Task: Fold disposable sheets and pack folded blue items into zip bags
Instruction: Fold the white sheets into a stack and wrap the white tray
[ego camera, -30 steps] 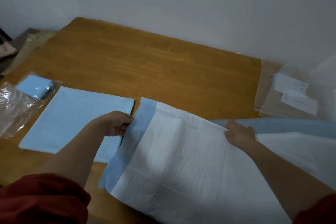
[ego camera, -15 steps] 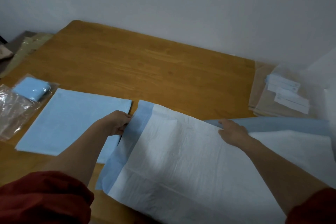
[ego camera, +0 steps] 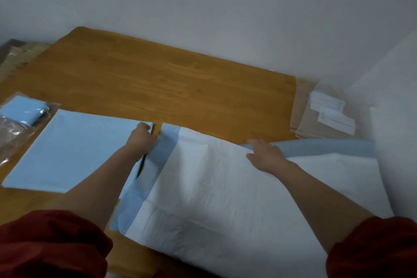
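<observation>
A large disposable sheet [ego camera: 225,187], white with a pale blue border, is lying spread over the near right part of the wooden bench [ego camera: 169,79], its near edge hanging toward the person. The left hand [ego camera: 141,140] is reaching to the sheet's far left corner, where its fingers are curling in and pinching the blue border. The right hand [ego camera: 267,156] is lying palm down on the sheet's far edge, its fingers fairly straight and spread, pressing on the white face without clutching it. Just beyond that hand a blue strip [ego camera: 327,148] of the same sheet is showing along the far edge and running off to the right.

To the left, a flat blue sheet [ego camera: 74,149] is lying on the bench, its far right corner just beside the left hand's knuckles. At the far left a clear zip bag [ego camera: 13,133] is resting on the bench with a small folded blue item [ego camera: 21,110] at its far end; whether the item is fully inside cannot be told.

At the far right, a stack of brown packets [ego camera: 304,124] with white labels [ego camera: 331,115] is sitting by the pale wall. Red sleeves [ego camera: 49,244] are covering both upper arms at the near edge.
</observation>
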